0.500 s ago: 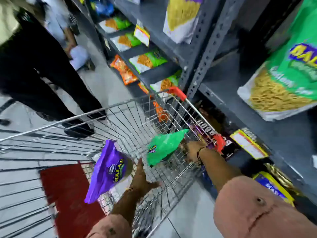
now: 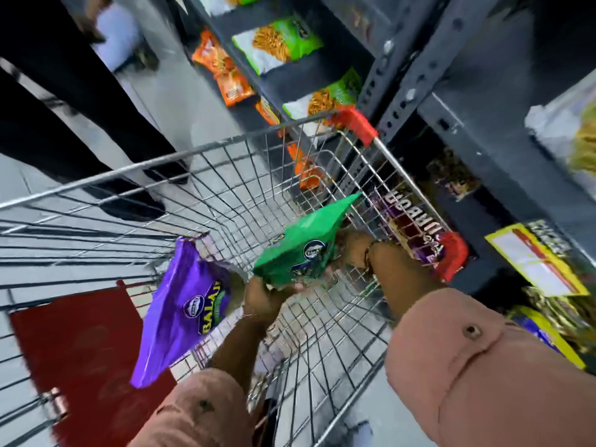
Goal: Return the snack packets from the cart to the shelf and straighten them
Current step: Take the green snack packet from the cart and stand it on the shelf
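A green snack packet (image 2: pixel 303 250) hangs inside the wire cart (image 2: pixel 161 156), near its right side. My right hand (image 2: pixel 353 248) grips the packet's upper right edge, and my left hand (image 2: pixel 264 298) closes on its lower left corner. A purple snack packet (image 2: pixel 180 317) stands tilted in the cart just left of my left hand; whether that hand also touches it is unclear. The dark metal shelf (image 2: pixel 483 140) runs along the right of the cart.
Green-and-white packets (image 2: pixel 277 43) and orange packets (image 2: pixel 225 72) lie on the shelf levels ahead. A yellow price tag (image 2: pixel 535 259) hangs on the shelf edge at right. A person's dark-trousered legs (image 2: pixel 80 108) stand left of the cart. The red seat flap (image 2: pixel 80 350) is at the near end.
My left hand, open with spread fingers before, has closed on the green packet's lower corner. The packet has tilted so that its printed face shows. The view has dipped toward the cart.
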Available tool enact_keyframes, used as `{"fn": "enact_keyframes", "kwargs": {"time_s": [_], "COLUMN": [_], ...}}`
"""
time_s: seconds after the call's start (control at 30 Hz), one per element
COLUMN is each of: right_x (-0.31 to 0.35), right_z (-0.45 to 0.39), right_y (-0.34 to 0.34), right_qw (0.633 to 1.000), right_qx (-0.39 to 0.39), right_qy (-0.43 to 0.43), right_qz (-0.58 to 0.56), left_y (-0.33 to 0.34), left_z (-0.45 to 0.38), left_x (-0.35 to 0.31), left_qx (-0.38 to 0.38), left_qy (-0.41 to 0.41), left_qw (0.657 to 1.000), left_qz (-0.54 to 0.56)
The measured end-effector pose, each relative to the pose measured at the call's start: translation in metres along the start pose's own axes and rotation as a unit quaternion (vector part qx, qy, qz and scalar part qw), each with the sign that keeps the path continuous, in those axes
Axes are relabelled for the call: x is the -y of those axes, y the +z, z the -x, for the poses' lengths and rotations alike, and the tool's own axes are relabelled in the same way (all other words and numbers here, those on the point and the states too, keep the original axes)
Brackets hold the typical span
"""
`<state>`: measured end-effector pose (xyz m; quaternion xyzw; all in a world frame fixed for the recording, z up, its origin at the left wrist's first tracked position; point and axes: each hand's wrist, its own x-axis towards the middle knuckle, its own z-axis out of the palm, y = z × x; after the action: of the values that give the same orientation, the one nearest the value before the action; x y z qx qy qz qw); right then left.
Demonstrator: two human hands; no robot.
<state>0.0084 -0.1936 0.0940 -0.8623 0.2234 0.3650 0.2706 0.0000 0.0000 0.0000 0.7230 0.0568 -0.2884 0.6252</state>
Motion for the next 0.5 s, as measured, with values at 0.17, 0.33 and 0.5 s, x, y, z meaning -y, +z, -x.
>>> {"fn": "enact_keyframes", "kwargs": {"time_s": [0.17,0.33,0.5], "right_x": [0.001,0.034,0.055], "right_z": [0.068,0.170,0.278], "right_y": [-0.029,-0.074,-0.126], "right_qw": [0.983,0.920,0.873], "right_qx": [0.008,-0.049,-0.152], "right_qy": [-0.100,-0.251,-0.312], "right_qz": [-0.153,-0.298,-0.342], "left_y": [-0.020,-0.029,-0.019], "left_z": [0.042,0.100,0.183], "left_x": [-0.057,-0.159,-0.279], "left_qx": [0.047,0.031,0.000], "left_qy": [0.022,0.098,0.231], "left_qw": [0.999,0.994,0.971], "left_qz": [0.002,0.040,0.065]}}
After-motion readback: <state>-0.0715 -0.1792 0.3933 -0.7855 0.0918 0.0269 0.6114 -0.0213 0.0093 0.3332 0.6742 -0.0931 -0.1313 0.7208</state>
